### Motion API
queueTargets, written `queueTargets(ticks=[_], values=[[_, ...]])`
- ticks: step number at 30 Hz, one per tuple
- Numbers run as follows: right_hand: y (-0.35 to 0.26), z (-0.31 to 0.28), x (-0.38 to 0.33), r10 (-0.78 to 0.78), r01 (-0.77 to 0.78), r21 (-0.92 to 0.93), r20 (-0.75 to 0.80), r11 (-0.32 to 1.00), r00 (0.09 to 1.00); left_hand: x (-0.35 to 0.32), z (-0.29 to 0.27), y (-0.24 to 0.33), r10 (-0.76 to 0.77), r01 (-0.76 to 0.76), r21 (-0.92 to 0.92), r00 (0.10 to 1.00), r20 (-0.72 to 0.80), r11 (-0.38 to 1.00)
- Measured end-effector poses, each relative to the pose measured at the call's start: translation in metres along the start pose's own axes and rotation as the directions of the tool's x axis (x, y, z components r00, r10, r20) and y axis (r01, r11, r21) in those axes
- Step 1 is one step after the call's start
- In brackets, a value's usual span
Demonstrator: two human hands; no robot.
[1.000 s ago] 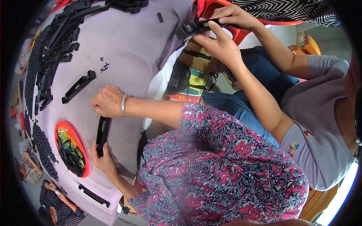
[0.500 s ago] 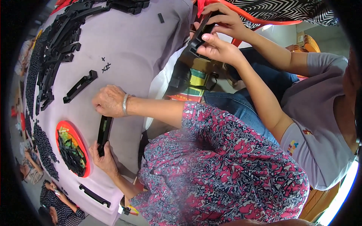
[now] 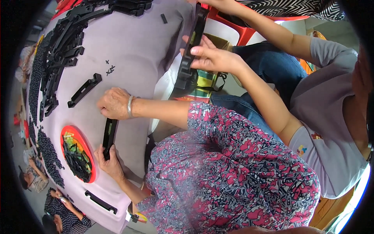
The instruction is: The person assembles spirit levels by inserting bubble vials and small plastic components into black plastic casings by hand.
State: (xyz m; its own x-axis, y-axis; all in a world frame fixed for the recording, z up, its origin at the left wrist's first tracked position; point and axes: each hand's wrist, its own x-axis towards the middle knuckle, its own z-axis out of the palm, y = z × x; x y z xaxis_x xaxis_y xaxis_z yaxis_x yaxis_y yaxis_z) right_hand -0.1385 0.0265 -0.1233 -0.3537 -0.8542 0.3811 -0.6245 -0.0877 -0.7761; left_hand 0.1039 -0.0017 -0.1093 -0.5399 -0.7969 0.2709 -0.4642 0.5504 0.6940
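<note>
A long narrow black plastic piece (image 3: 110,134) with a groove along it lies on the cloth-covered table in front of me. My left hand (image 3: 111,165) grips its lower end between thumb and fingers. My right hand (image 3: 115,103), with a silver bracelet at the wrist, is closed in a fist over its upper end. Whether a small part sits inside those fingers is hidden. Close by lie a similar black piece (image 3: 84,90) and a few tiny black cross-shaped parts (image 3: 111,70). A red oval tray (image 3: 92,171) with thin black and yellowish strips stands beyond my left hand.
A co-worker's hand (image 3: 218,58) holds another long black piece (image 3: 191,46) at the table edge. Heaped black pieces (image 3: 64,46) and small black granules (image 3: 46,152) line the far side. One more black piece (image 3: 100,202) lies at the lower corner.
My two hands stay on the same black piece, almost unmoved. The co-worker's black piece has swung more upright, and their farther hand has moved up toward its top end. The view has shifted slightly.
</note>
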Motion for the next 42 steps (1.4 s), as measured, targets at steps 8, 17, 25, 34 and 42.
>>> queueTargets(ticks=[8, 17, 25, 34, 42], values=[[0.0019, -0.0021, 0.0004, 0.003, -0.002, 0.012, -0.029, 1.000, 1.000, 0.0010, 0.0036, -0.0012, -0.030, 0.030, -0.027, 1.000, 0.000, 0.999], [0.0040, -0.0012, 0.0009, 0.000, 0.000, -0.017, -0.008, 1.000, 1.000, 0.0005, 0.0043, 0.0039, -0.057, 0.056, -0.026, 0.998, -0.008, 0.998], [0.0028, -0.0041, 0.0003, 0.028, -0.028, -0.034, 0.005, 0.999, 1.000, 0.0012, 0.0060, 0.0049, -0.026, 0.026, -0.011, 1.000, -0.010, 1.000], [0.0027, -0.0038, 0.0007, -0.022, 0.022, -0.001, -0.072, 1.000, 0.997, 0.0028, 0.0044, 0.0055, 0.034, -0.034, 0.049, 0.999, -0.013, 0.998], [0.0037, -0.0058, 0.0006, 0.025, -0.025, -0.028, -0.030, 0.999, 0.999, 0.0025, 0.0062, 0.0075, 0.021, -0.021, 0.015, 1.000, -0.006, 1.000]])
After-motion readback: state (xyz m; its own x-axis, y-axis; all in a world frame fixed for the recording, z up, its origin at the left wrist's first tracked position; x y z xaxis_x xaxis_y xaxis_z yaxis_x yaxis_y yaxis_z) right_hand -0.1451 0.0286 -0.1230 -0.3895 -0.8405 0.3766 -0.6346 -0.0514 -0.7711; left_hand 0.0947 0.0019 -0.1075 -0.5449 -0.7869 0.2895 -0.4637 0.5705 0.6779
